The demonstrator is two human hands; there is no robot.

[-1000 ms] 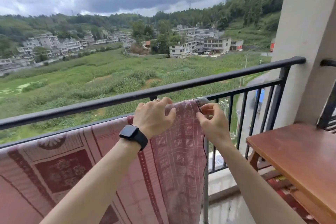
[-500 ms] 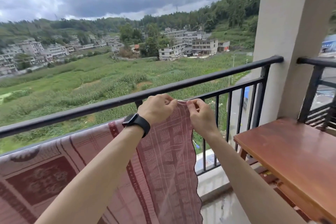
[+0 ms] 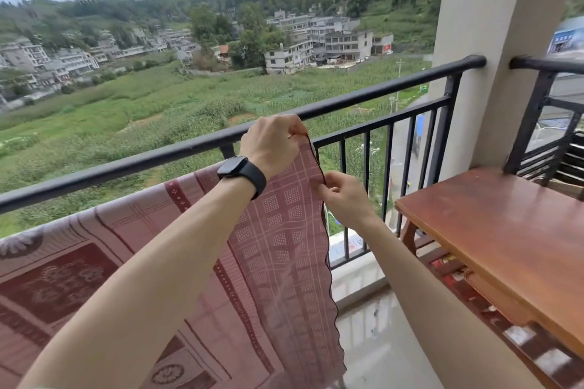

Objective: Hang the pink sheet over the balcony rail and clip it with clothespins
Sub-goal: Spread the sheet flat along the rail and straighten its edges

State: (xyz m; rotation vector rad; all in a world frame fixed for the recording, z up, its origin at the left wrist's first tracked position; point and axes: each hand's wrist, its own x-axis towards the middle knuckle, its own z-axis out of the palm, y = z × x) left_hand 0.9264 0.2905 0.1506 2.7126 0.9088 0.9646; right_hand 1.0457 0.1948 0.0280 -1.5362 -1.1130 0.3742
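Note:
The pink patterned sheet [image 3: 278,230] hangs over the lower bar of the black balcony rail [image 3: 373,93], spreading left and down. My left hand [image 3: 271,142], a black watch on its wrist, pinches the sheet's top right corner at the bar. My right hand [image 3: 343,196] sits lower and pinches the dark scalloped right edge of the sheet. No clothespin shows in either hand; the fingers hide the corner itself.
A brown wooden table [image 3: 505,237] stands close on the right, with patterned fabric under it. A beige pillar [image 3: 493,41] stands at the rail's right end, and a second rail [image 3: 546,95] lies beyond it. Wet tiled floor [image 3: 379,335] lies below.
My right hand has slid down from the top corner along the sheet's right edge. My left hand stays at the corner, now lifted slightly. The view has shifted right.

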